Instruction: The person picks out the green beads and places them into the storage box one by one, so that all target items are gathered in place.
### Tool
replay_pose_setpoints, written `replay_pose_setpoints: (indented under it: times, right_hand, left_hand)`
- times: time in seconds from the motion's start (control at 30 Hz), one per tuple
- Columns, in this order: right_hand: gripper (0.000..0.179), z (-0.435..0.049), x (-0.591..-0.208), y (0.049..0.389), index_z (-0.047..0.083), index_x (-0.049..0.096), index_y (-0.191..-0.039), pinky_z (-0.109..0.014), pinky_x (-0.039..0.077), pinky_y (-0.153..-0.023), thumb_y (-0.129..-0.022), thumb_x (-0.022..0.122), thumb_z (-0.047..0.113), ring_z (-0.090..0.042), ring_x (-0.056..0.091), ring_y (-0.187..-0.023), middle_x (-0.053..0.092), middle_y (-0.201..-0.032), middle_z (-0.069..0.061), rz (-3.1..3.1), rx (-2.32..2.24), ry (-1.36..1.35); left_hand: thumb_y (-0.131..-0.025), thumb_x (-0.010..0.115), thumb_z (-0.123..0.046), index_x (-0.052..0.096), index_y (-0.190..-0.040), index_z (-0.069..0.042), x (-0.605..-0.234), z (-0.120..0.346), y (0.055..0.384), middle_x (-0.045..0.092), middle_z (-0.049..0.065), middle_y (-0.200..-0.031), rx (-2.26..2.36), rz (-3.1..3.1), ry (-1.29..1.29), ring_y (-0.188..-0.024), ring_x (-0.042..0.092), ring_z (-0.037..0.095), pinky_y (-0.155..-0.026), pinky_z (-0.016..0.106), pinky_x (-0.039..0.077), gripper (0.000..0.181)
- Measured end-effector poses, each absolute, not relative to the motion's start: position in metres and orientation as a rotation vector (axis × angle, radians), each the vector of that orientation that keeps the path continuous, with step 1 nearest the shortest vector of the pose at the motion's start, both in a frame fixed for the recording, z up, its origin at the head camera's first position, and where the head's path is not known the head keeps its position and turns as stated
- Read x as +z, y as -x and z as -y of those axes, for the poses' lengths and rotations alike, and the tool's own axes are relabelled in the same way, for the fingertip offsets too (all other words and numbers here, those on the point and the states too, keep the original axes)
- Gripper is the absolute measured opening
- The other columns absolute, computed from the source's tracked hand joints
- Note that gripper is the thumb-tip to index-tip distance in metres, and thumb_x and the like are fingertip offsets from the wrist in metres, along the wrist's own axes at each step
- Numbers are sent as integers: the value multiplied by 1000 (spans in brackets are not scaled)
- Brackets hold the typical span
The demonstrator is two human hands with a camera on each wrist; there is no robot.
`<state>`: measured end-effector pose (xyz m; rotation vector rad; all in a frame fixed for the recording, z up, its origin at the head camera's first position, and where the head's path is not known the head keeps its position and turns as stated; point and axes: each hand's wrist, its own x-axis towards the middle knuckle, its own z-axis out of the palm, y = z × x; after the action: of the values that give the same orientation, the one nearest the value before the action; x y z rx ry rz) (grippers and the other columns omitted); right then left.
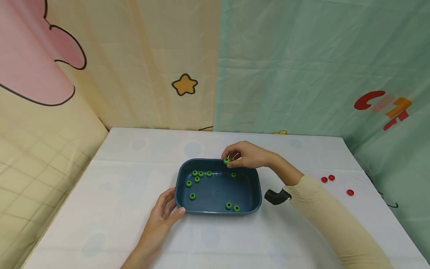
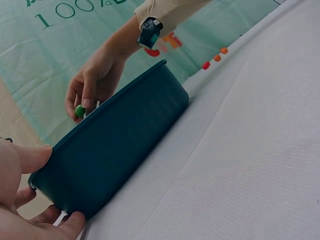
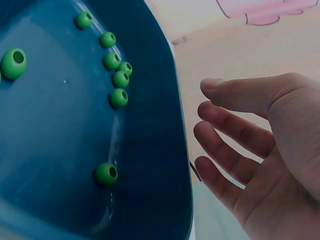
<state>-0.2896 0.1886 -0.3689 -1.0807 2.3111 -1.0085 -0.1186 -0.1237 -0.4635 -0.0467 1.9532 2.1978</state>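
Note:
A dark blue rectangular tray (image 1: 215, 194) with raised walls lies on the table, with several green beads (image 1: 197, 179) spread over its floor. My left hand (image 1: 159, 220) grips its near left corner, the thumb at the rim (image 2: 37, 159) and other fingers low against the wall. Over the far rim, toward the right, my right hand (image 1: 250, 155) pinches a green bead (image 1: 226, 160) between thumb and fingertips. That bead (image 2: 80, 111) also shows in the left wrist view. In the right wrist view the right hand (image 3: 260, 145) appears beside the tray wall, its pinched bead not visible.
Three red beads (image 1: 331, 177) lie on the white tablecloth (image 1: 100, 209) right of the tray, beyond the right forearm. A dark wrist device (image 1: 277, 197) hangs from the right sleeve (image 1: 329, 216). Printed curtains (image 1: 285, 74) stand behind the table.

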Motion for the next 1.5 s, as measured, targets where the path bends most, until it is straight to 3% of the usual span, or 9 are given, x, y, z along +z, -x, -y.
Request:
replay_pose_setpoints:
  times: [0.33, 0.57, 1.5]
  right_hand:
    - [24, -177, -368, 286, -2, 71, -117, -36, 56, -93, -95, 75, 7, -21, 69, -101, 71, -111, -10, -2289, -1022, 1144]
    - [26, -184, -366, 284, -2, 71, -118, -40, 55, -95, -94, 77, 7, -23, 69, -104, 70, -115, -19, -2324, -1024, 1117]
    - [28, -210, -371, 280, -2, 69, -120, -44, 54, -98, -95, 76, 10, -24, 67, -106, 68, -118, -18, -2362, -1062, 991]
  left_hand:
    - [-97, 72, -6, 36, -154, -13, -463, 123, 115, 39, 9, -156, 2209, -1946, 27, -142, 41, 24, -101, 23, 47, 68]
    - [-97, 72, -7, 36, -155, -14, -462, 120, 115, 38, 8, -157, 2204, -1938, 14, -143, 40, 24, -102, 23, 47, 68]
    - [-96, 73, -4, 35, -156, -13, -464, 123, 122, 37, 10, -157, 2204, -1947, 59, -144, 39, 27, -100, 23, 48, 71]
